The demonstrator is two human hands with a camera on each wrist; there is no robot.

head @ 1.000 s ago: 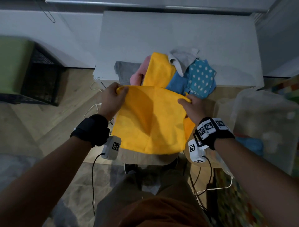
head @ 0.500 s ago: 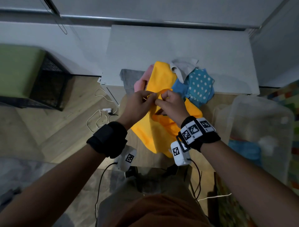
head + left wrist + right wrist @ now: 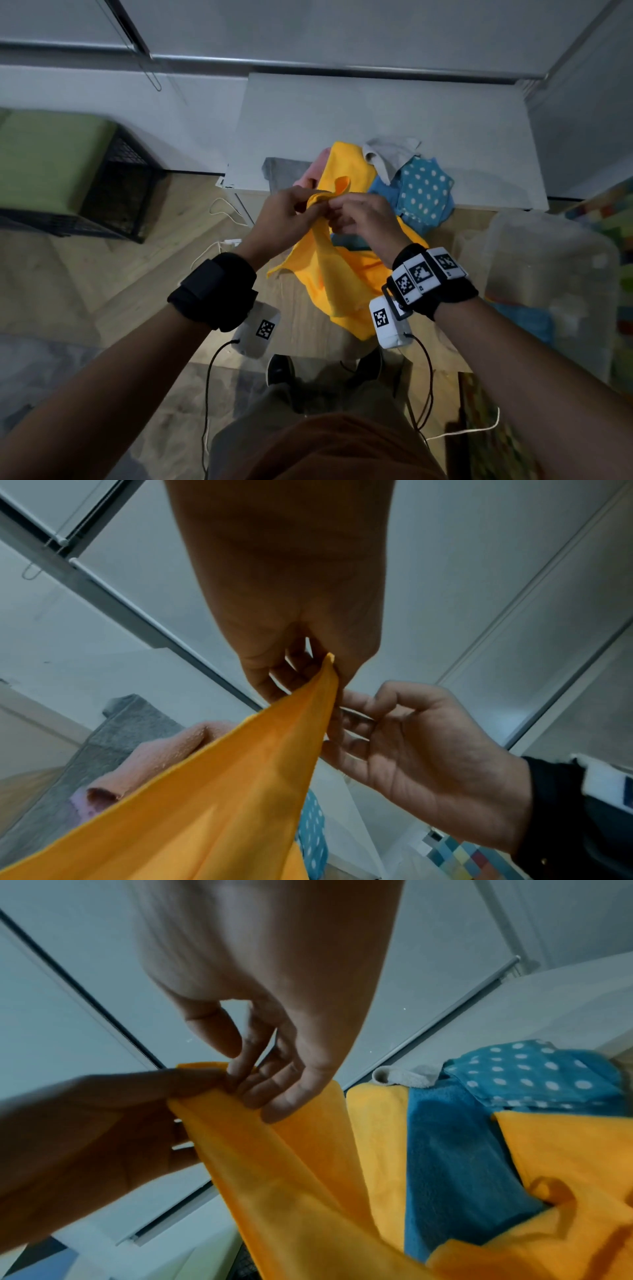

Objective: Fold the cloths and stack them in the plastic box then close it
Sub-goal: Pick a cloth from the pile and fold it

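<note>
A yellow cloth (image 3: 329,274) hangs doubled over in front of me, above the floor. My left hand (image 3: 291,216) pinches its gathered top corners between thumb and fingers (image 3: 318,669). My right hand (image 3: 356,219) is right beside it; its fingers (image 3: 260,1085) lie against the cloth's top edge with the thumb held apart. Behind the hands a pile of cloths sits on the white table (image 3: 376,113): another yellow one (image 3: 346,164), pink (image 3: 313,169), grey (image 3: 279,171), off-white (image 3: 390,150) and blue dotted (image 3: 424,185). The clear plastic box (image 3: 555,260) stands open at my right and holds a blue cloth (image 3: 527,322).
A black wire crate with a green cushion (image 3: 51,161) stands on the floor at the left. White cables (image 3: 219,212) trail under the table's near edge. A patterned rug (image 3: 613,219) lies at the far right. My shoes (image 3: 281,368) are below the hanging cloth.
One second ago the yellow cloth was spread wide between both hands. The hands came together and the cloth now hangs doubled; my right thumb has come off the corner.
</note>
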